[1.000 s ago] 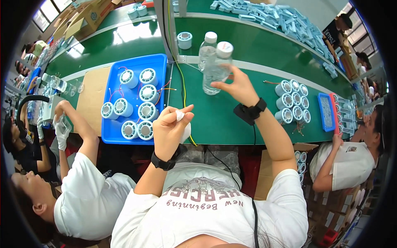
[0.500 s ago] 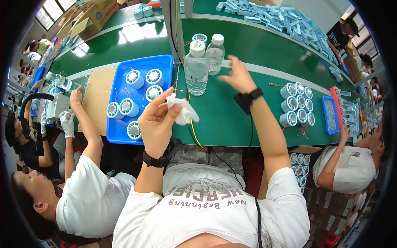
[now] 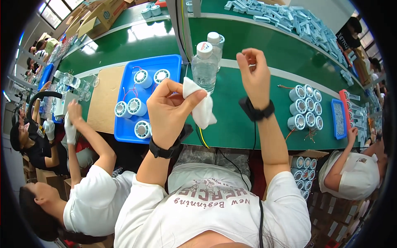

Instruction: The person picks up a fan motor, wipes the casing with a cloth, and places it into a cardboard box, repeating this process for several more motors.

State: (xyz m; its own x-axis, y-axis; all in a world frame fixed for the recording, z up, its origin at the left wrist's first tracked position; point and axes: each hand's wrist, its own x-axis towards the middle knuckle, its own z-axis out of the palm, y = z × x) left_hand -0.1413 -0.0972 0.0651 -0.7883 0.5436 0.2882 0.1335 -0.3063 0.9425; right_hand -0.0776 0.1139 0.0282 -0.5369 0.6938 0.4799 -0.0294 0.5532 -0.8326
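At eleven o'clock from the person's chest, over the green table (image 3: 228, 126), the left hand (image 3: 170, 108) pinches a soft white piece (image 3: 202, 110) between thumb and bent fingers; cloth or glove, I cannot tell. At two o'clock from this piece, the right hand (image 3: 257, 78) is raised, half open, fingers loosely curled around nothing. Two clear bottles (image 3: 204, 69) stand at twelve.

Light-blue pieces (image 3: 294, 20), 1 cardboard sheet (image 3: 106, 97)
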